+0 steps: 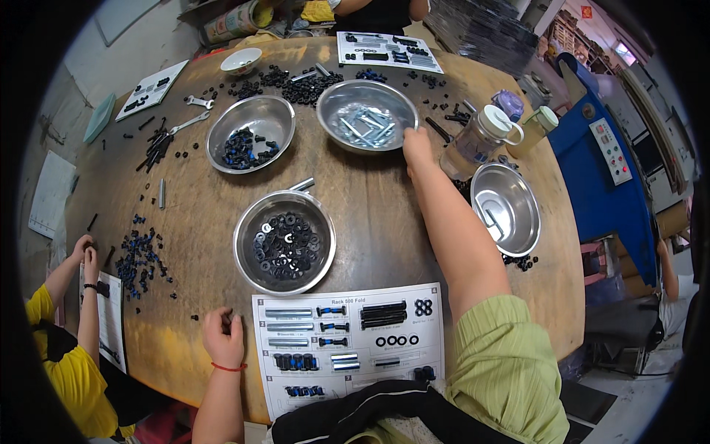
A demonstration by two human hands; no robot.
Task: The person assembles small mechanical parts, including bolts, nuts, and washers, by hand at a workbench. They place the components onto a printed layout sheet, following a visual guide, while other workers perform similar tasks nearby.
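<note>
At the far side of the table my right hand grips the near right rim of a steel bowl with silver metal tubes in it. Beside the printed parts sheet, my left hand rests low over the table with its fingers curled in; what it may hold is hidden. A steel bowl of black washers stands just beyond the sheet. Left of the tube bowl is another steel bowl holding dark bolts with blue-coated threads.
A clear water bottle and an oval steel bowl stand right of my forearm. Loose bolts, wrenches and black nuts lie about. A co-worker's hands are at the left edge; another person is opposite.
</note>
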